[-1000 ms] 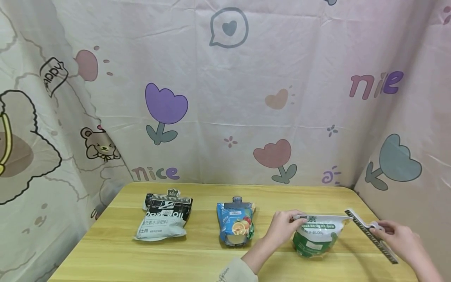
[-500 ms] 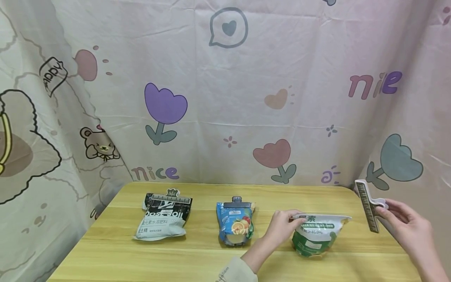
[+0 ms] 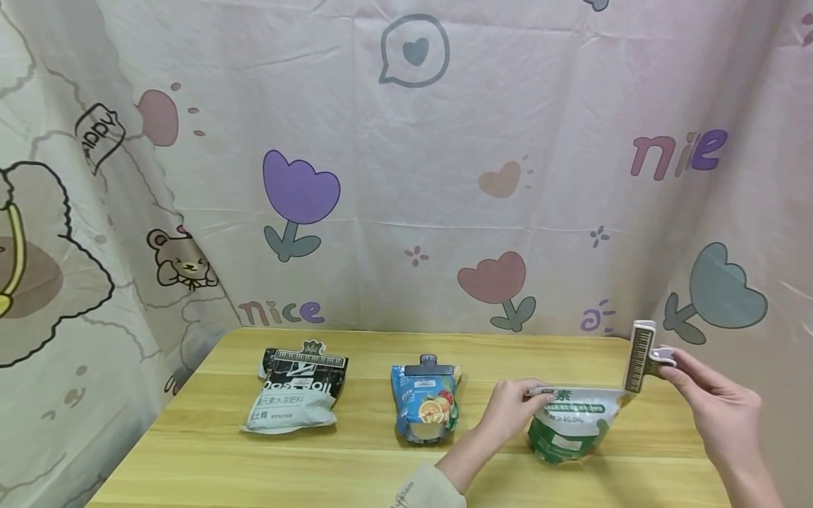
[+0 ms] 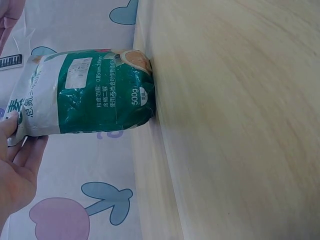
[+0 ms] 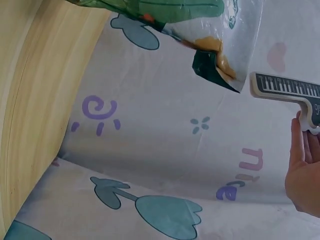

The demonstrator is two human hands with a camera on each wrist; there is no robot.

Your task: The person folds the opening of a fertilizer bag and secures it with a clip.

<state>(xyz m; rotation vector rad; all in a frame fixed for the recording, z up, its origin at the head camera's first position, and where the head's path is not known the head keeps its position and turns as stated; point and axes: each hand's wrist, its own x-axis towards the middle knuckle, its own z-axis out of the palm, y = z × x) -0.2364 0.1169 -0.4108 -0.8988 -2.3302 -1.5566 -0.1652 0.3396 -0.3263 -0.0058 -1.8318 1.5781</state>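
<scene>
My left hand (image 3: 502, 416) pinches the top left corner of a green and white plastic bag (image 3: 562, 430), which stands on the table with its flat top edge stretched out sideways. In the left wrist view the thumb lies on the front of the bag (image 4: 100, 90) and the fingers are behind it. Between thumb and fingers of my right hand (image 3: 727, 409) is the handle of a bag clip (image 3: 640, 356) with a piano-key pattern. The clip's long bar points upward, its lower end right at the bag's top right corner. The right wrist view shows the clip (image 5: 285, 86) beside that corner.
A black and white bag (image 3: 288, 402) with a piano-key clip (image 3: 309, 358) across its top lies at the left. In the middle is a blue bag (image 3: 413, 402) with a dark clip (image 3: 428, 367). A patterned cloth (image 3: 406, 169) hangs behind the wooden table (image 3: 267, 466).
The right hand has raised the clip from beside the bag, turned it upright and brought it left to the bag's top right corner. The left hand and the bag have stayed in place.
</scene>
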